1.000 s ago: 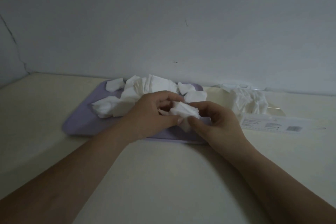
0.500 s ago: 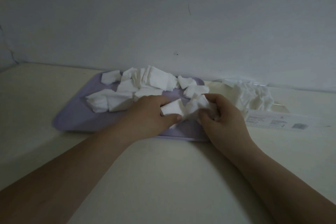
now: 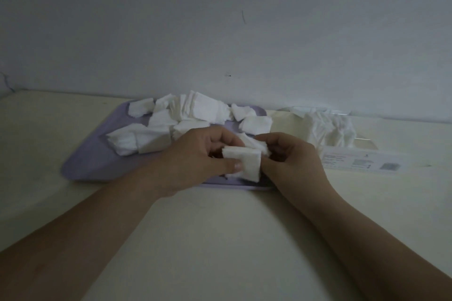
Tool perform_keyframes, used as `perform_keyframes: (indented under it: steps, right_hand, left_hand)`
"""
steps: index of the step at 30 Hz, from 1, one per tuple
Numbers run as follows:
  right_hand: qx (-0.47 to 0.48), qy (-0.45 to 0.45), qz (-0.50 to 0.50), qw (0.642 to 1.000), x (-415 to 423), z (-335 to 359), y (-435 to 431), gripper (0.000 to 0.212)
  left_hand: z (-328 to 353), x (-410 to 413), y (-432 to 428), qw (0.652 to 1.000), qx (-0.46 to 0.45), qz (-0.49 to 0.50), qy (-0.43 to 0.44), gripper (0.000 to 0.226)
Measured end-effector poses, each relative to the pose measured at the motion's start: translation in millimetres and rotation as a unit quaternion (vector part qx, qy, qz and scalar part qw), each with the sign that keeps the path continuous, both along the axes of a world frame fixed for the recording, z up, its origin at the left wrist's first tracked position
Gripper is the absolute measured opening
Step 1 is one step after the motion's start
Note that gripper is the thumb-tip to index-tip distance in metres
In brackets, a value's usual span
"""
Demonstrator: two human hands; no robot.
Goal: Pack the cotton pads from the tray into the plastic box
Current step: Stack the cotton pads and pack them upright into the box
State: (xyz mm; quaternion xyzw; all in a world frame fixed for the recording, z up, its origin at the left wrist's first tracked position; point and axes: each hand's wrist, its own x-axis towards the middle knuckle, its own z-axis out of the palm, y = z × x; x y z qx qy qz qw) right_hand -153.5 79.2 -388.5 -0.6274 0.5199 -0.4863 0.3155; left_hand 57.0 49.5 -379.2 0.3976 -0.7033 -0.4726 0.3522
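A lilac tray (image 3: 88,161) lies on the table with several loose white cotton pads (image 3: 195,110) heaped across its far half. Over the tray's near right corner both hands meet around a small stack of cotton pads (image 3: 247,162). My left hand (image 3: 195,161) pinches the stack with thumb and curled fingers. From the right, my right hand (image 3: 291,159) grips the same stack. To the right of the tray stands the clear plastic box (image 3: 362,140), with white pads (image 3: 330,127) inside it and a printed label on its near side.
A pale wall rises right behind the tray and box. The cream table (image 3: 220,239) stretches toward me between my forearms and to the left of the tray.
Both hands have stayed over the tray's near right corner and have drawn the loose pads into a squarer stack. The view has tilted up a little.
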Motion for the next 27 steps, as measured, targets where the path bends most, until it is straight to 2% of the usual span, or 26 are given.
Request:
perform_keyframes:
  steps: [3,12,17,22,27]
  right_hand:
    - [0.002,-0.013,0.029,0.999,-0.1,-0.3,-1.0,0.032]
    - [-0.019,0.003,0.035,0.999,0.9,-4.9,-4.0,0.030]
    - [0.034,-0.060,0.094,0.993,-1.4,-0.3,-1.4,0.036]
    - [-0.004,0.058,0.063,0.996,4.6,-3.6,0.6,0.054]
    - [-0.026,0.062,0.050,0.996,2.3,-4.4,-1.5,0.055]
  left_hand:
    - [-0.2,2.1,-0.7,0.999,0.003,0.035,0.009,0.024]
    - [-0.4,-2.6,2.2,0.997,-0.026,0.073,0.007,0.026]
    - [-1.1,-6.4,5.0,0.991,-0.084,0.099,-0.003,0.041]
    - [-4.9,-5.3,3.1,0.990,-0.102,0.101,-0.014,0.038]
    - [-6.6,-3.6,1.8,0.986,-0.107,0.121,-0.038,0.037]
